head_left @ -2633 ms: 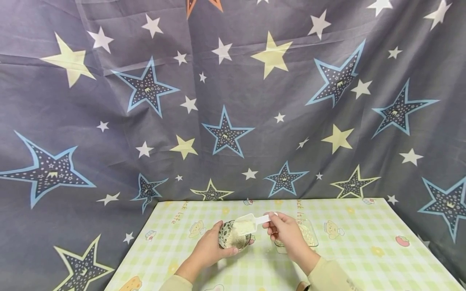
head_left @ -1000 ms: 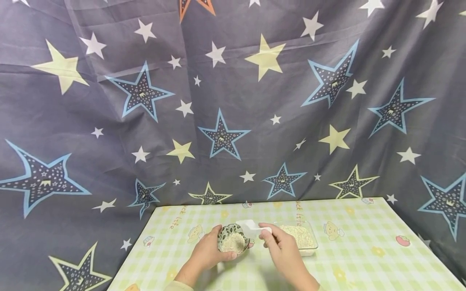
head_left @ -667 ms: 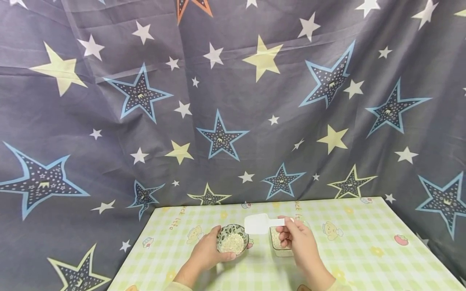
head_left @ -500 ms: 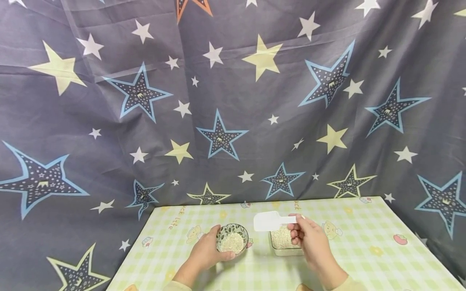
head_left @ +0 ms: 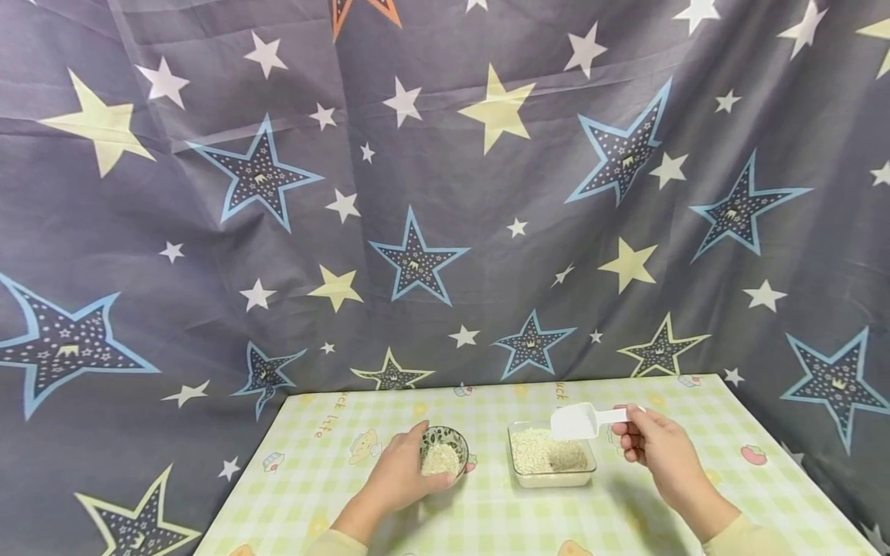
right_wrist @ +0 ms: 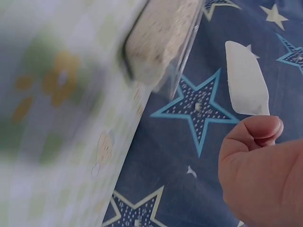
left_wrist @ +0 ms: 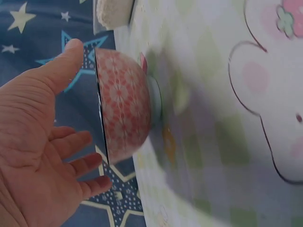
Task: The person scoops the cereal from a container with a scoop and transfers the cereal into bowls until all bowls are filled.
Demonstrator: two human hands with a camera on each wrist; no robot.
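Toward the left of the green-checked tablecloth (head_left: pixel 487 525), a person's left hand (head_left: pixel 398 471) curved around the left side of a bowl (left_wrist: pixel 124 104), thumb and fingers apart and relaxed; whether the fingertips touched the rim could not be told. The bowl, pink outside and leaf-patterned within, stood with a heap of pale flakes (head_left: pixel 440 459) inside. With so loose a steadying, a knock or a shift of the palm could have slid or tipped it and spilled the flakes. To its right, well apart, sat a rectangular glass container (head_left: pixel 552 480) of similar flakes. Above its right-hand part hung a white scoop (head_left: pixel 575 422); a careless dip could have caught the glass rim, and anything shed between container and bowl would have landed on the tablecloth. Farthest right, the right hand (head_left: pixel 659 452) pinched the scoop's handle between thumb and fingers, a narrow hold that might have let it twist under a load.
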